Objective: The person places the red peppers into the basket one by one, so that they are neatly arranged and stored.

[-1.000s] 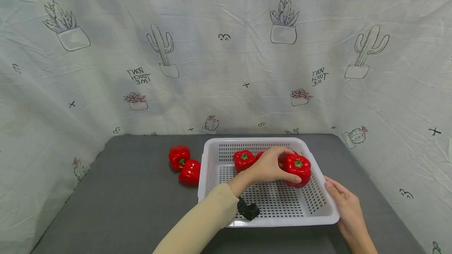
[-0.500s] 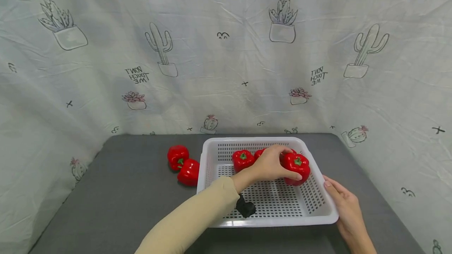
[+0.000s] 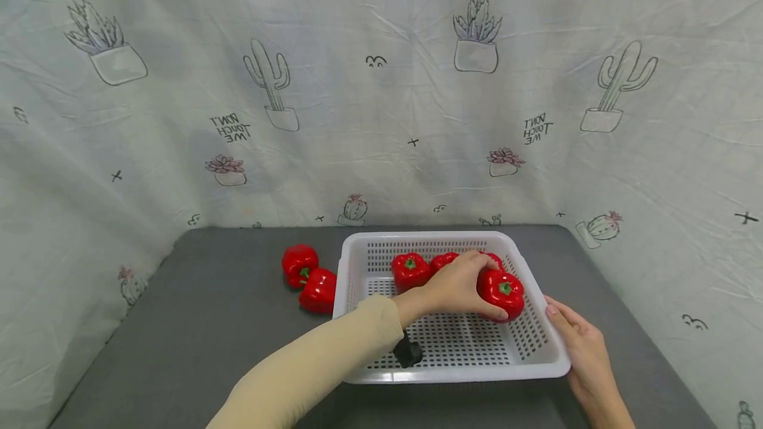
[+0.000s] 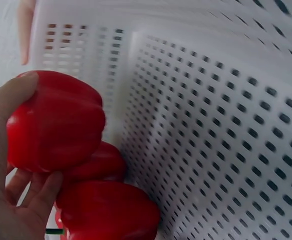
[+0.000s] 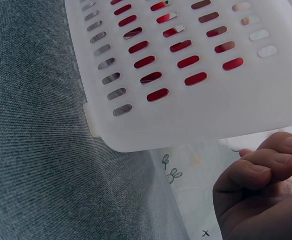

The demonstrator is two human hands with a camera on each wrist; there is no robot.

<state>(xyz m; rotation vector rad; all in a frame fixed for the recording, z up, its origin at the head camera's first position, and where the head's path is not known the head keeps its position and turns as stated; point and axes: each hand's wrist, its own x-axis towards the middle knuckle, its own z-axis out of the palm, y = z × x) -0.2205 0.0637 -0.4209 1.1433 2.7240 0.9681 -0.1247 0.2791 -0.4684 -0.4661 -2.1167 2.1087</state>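
My left hand (image 3: 456, 288) grips a red bell pepper (image 3: 504, 295) inside the right end of a white perforated basket (image 3: 471, 373). Its thumb (image 4: 13, 92) lies along one side of the pepper, with the fingers curled under the other in the left wrist view. Behind the held pepper, more red peppers lie along the back of the basket, including one at the left (image 3: 411, 271); the left hand partly hides this row. My right hand (image 3: 587, 349) holds the basket's right rim from outside, fingers curled close to the rim in the right wrist view.
Two more red bell peppers, one farther back (image 3: 301, 265) and one nearer (image 3: 318, 291), lie together just left of the basket. The grey table (image 3: 208, 343) runs back to a pale curtain (image 3: 334, 85) printed with cacti.
The left hand has brought its pepper slightly down and toward the near side, uncovering more of the pepper behind it. The right hand stays at the rim.
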